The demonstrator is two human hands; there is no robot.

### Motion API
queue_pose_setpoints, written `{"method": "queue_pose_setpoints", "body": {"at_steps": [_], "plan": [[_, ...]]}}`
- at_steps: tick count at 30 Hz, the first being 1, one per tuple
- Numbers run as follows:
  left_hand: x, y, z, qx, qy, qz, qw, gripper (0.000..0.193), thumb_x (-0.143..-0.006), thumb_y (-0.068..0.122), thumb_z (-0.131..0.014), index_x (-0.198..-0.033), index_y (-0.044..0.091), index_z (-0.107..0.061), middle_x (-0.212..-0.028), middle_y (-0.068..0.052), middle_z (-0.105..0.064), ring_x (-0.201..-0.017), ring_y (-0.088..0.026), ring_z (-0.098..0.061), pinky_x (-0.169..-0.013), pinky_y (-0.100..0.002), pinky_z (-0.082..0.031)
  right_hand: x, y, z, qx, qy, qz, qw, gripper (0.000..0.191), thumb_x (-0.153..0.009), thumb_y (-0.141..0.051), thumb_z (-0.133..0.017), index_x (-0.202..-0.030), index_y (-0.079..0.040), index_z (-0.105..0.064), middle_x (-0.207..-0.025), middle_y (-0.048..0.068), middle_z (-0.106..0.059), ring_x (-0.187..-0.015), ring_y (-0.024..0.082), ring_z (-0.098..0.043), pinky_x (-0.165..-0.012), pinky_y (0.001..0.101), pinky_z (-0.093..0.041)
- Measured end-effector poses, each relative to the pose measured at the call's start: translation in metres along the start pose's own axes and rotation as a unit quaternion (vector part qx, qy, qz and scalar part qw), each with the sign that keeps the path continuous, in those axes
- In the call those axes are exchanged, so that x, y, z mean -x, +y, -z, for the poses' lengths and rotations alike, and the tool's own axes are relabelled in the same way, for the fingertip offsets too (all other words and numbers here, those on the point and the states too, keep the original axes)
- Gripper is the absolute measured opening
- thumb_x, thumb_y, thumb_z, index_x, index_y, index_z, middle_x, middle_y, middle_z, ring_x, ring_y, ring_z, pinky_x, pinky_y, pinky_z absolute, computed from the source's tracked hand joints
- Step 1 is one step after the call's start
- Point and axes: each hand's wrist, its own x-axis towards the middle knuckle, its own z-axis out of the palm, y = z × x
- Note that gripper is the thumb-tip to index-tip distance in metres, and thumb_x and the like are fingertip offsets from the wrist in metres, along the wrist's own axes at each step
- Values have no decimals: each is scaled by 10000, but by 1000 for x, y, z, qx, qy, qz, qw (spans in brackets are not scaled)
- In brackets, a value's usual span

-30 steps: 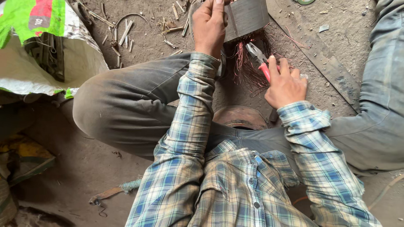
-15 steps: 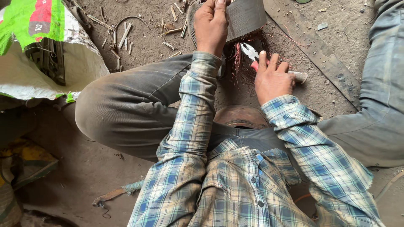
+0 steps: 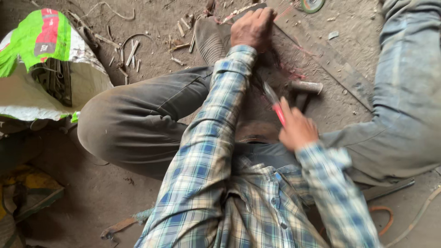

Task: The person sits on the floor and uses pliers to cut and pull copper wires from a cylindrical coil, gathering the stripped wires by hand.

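The floor (image 3: pixel 138 41) is grey, dusty dirt with a hard, rough look. Small bits of wood and thin sticks (image 3: pixel 131 50) lie on it near the top. A thin bent wire (image 3: pixel 110 9) curls there too. On the left sits a big white sack with a green and red patch (image 3: pixel 41 55), open at the side, with dark metal parts inside. Lower left is a dim corner with something yellow (image 3: pixel 23 193). A long flat grey metal strip (image 3: pixel 340 69) lies slanted at the upper right, and a small round green disc (image 3: pixel 313 4) is at the top edge. The light is soft and even, like daylight.
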Motion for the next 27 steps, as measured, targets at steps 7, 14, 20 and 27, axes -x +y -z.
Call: {"method": "queue_pose_setpoints", "body": {"at_steps": [7,14,20,27], "plan": [[-5,0,12,63,-64,124,988,158,-893,311,-677,-1001,197,-666,-838,6,-759,-700,-175,-727,-626,-331,-568,88,40,15,-289,91,50,952,791,-791,-48,-538,-1563,-36,-366,-1138,207,-664,-1019,380,-684,-896,384,-515],[8,37,61,484,-217,179,829,368,-1014,391,-702,-1008,28,-759,-853,-60,-751,-779,-92,-731,-689,-285,-591,56,21,39,-280,144,150,937,785,-824,-10,-545,-1586,-11,-358,-1175,198,-636,-1055,317,-656,-950,357,-498],[16,11,76,321,-48,214,921,347,-1044,334,-563,-939,80,-775,-821,-26,-773,-679,-85,-726,-623,-252,-602,0,5,42,-311,12,107,944,903,-750,-65,-593,-1606,-106,-308,-1192,155,-638,-960,308,-688,-890,347,-516],[10,-53,93,399,-27,477,783,307,-1090,282,-548,-1022,68,-758,-738,-139,-666,-557,-240,-574,-533,-436,-524,-58,-11,29,-27,48,43,998,878,-738,-63,-624,-1575,-177,-383,-1452,147,-522,-1189,407,-576,-950,533,-482]]}}
